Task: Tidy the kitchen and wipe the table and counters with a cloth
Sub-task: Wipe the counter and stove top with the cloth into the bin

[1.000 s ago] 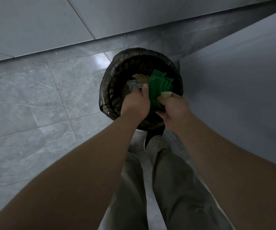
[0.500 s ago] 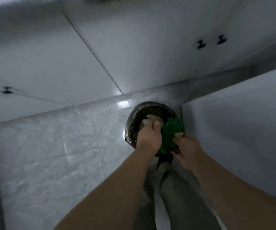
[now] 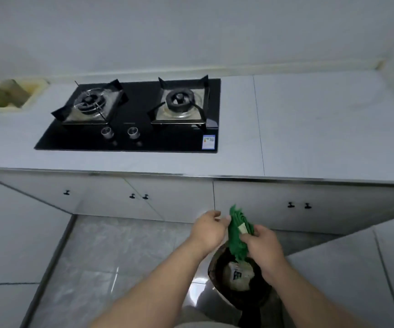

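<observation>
1. Both hands have come up off the bin mouth since before. The view has lifted too, so the counter and hob now show beyond the bin.
2. Right hand grips the bunched green cloth, whose lower end hangs over the bin's far rim.
3. Left hand is just left of the cloth, fingers loosely curved, holding nothing.
4. Open floor lies left of the bin. A pale surface sits just beside it on the right, and the counter edge runs across beyond it.
5. Counts: one bin, one cloth, one hob with two burners and two knobs, five cabinet knobs.
</observation>
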`<state>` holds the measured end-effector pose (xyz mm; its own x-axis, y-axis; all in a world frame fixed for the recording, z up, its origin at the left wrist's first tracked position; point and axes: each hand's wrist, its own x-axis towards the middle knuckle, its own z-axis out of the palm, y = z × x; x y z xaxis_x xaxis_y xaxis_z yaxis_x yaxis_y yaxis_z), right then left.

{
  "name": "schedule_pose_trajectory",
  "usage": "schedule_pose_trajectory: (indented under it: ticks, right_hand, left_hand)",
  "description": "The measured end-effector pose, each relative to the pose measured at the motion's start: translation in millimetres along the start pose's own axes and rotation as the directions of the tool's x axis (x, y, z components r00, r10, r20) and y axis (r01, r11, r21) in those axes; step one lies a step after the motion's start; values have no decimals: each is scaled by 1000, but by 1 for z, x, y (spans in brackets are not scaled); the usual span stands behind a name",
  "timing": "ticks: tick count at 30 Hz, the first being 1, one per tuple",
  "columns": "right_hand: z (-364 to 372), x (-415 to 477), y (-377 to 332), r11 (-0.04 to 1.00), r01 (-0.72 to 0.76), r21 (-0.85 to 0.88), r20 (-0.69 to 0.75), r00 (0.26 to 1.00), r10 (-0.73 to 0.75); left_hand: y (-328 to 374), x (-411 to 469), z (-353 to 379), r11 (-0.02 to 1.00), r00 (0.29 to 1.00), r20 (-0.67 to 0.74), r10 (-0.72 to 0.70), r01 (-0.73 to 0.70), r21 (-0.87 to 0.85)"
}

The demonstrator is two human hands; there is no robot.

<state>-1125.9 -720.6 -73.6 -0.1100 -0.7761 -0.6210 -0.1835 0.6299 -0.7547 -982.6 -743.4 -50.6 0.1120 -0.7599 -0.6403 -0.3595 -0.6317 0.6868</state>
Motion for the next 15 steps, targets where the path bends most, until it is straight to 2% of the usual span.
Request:
schedule_pose_trajectory:
  ticks: [4, 7, 11, 15]
  right_hand:
    - [16, -7, -62, 945, 272, -181, 62, 962, -265]
    - [44, -4, -95, 863, 423, -277, 157, 906, -393]
    - [99, 18, -132, 727, 548, -414, 247, 836, -489]
    - [162, 51, -177, 605, 575, -551, 215, 798, -563]
  left_hand:
    - [36, -13, -36, 977, 998, -32, 48, -53, -204]
    - [55, -13, -67, 952, 994, -55, 95, -107, -286]
    - [68, 16, -125, 968, 980, -171, 97, -133, -213]
    - [79, 70, -200, 976, 963, -224, 153, -182, -116]
